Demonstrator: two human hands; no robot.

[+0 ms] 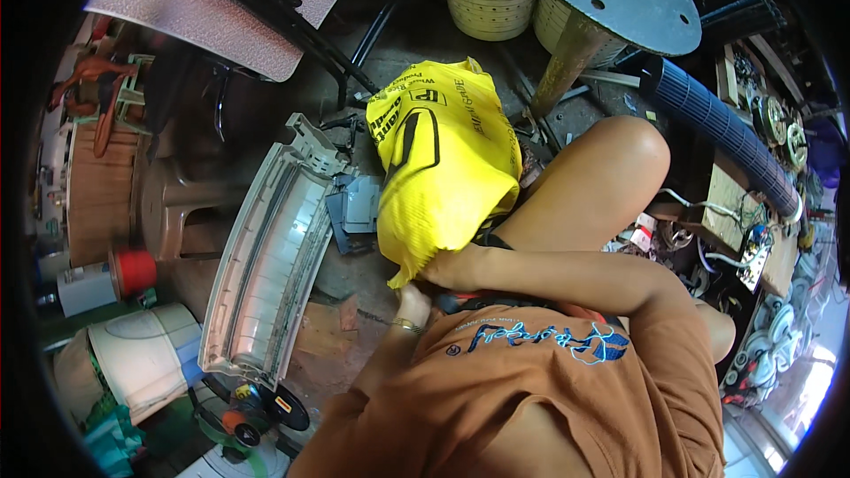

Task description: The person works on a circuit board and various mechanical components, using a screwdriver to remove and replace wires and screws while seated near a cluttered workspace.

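Observation:
A bulging yellow woven sack with black printing stands in front of me, its lower end bunched toward my lap. My right hand is closed on the gathered near edge of the sack, its arm crossing over my lap. Right beside it, my left hand, with a metal band at the wrist, grips the same bunched edge from below. The sack's folds hide most of the left fingers. What the sack holds is covered.
A long white plastic air conditioner housing lies at the left, near grey plastic pieces. An angle grinder sits at lower left. A round metal stand, perforated baskets and a dark blower wheel are at the right and back.

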